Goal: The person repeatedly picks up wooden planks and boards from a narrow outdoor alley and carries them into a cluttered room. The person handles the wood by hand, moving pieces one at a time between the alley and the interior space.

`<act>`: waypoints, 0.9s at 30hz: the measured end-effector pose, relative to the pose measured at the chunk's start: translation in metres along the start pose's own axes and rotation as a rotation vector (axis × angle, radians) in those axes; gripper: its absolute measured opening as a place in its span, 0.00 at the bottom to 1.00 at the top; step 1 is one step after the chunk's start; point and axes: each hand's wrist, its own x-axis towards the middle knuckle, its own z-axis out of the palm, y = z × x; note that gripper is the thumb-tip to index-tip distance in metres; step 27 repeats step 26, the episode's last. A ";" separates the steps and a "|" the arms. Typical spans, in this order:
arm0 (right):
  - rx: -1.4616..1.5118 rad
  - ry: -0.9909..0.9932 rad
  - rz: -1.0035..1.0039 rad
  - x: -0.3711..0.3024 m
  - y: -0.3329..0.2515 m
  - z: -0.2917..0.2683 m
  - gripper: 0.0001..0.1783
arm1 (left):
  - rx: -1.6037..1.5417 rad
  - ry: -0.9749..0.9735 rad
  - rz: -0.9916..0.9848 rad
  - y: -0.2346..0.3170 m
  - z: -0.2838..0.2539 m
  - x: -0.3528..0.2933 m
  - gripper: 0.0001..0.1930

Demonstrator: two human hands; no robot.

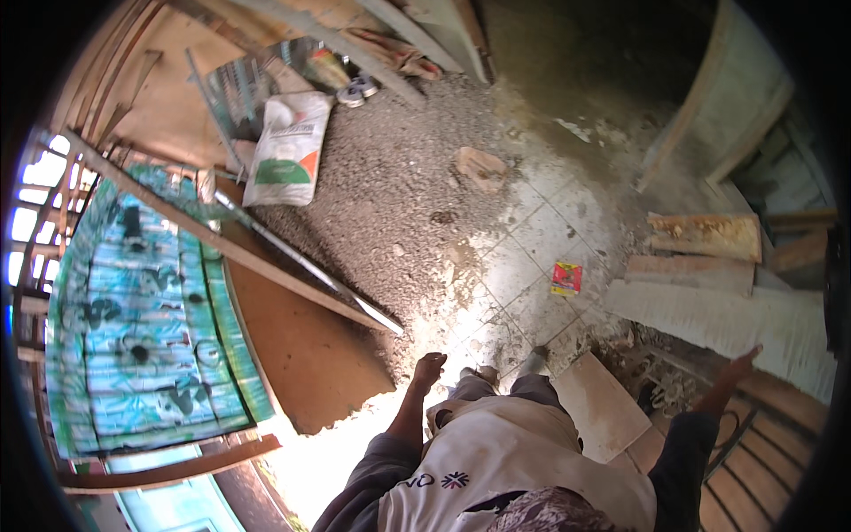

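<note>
My left hand [429,368] hangs in front of me on the left, its fingers curled closed, and I make out nothing in it. The lower end of a thin metal bar [355,299] is the nearest thing to it, slightly beyond and to the left. Out to the right, my right hand [737,371] is stretched away from my body with its fingers extended and holds nothing visible. It appears over or beside the edge of a long pale board [753,321]; whether it touches the board I cannot tell. A red and yellow packet [566,278] lies on the tiles ahead.
Dusty floor tiles [542,213] meet loose gravel [399,168]. A white sack [289,151] stands at the far left, near a long wooden beam [230,248]. Blue-green patterned cloth [142,346] hangs left. Wooden planks [705,238] and a metal grille [753,461] lie right.
</note>
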 end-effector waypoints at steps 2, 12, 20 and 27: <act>0.304 -0.084 0.262 -0.012 -0.049 -0.001 0.44 | -0.070 0.115 -0.017 -0.028 -0.007 -0.025 0.24; 0.276 -0.371 0.292 -0.138 -0.134 0.048 0.46 | -0.209 0.196 -0.132 -0.135 -0.015 -0.052 0.25; 0.518 -1.226 -0.102 -0.422 -0.273 0.147 0.34 | -0.471 0.256 -0.138 -0.180 -0.041 -0.062 0.23; 0.118 -1.470 -1.172 -0.628 -0.391 0.058 0.31 | -0.586 0.303 -0.187 -0.251 -0.067 -0.066 0.24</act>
